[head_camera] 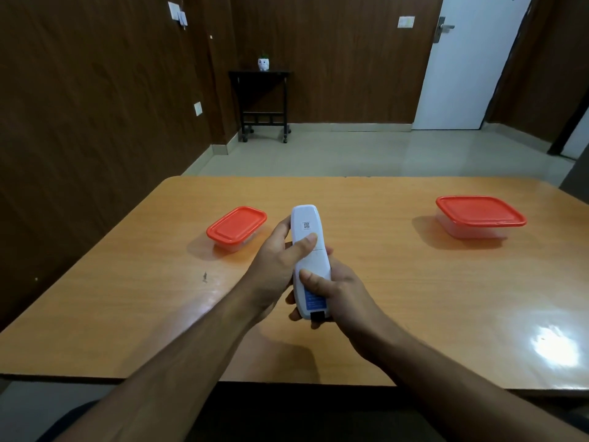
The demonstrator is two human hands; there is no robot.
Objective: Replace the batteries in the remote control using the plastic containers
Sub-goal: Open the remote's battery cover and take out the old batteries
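Note:
I hold a white remote control (307,231) back side up above the middle of the wooden table (398,282). My left hand (277,266) grips its upper half, thumb lying across the back below a small QR sticker. My right hand (342,293) grips the lower half, thumb pressing on the battery cover; a blue label and a dark end show near my palm. A small clear container with a red lid (236,228) sits to the left. A larger clear container with a red lid (479,215) sits at the right. Both lids are on.
The table's near edge runs just below my forearms. Beyond the far edge lie a tiled floor, a black side table (261,103) with a small white pot against the brown wall, and a white door (468,59).

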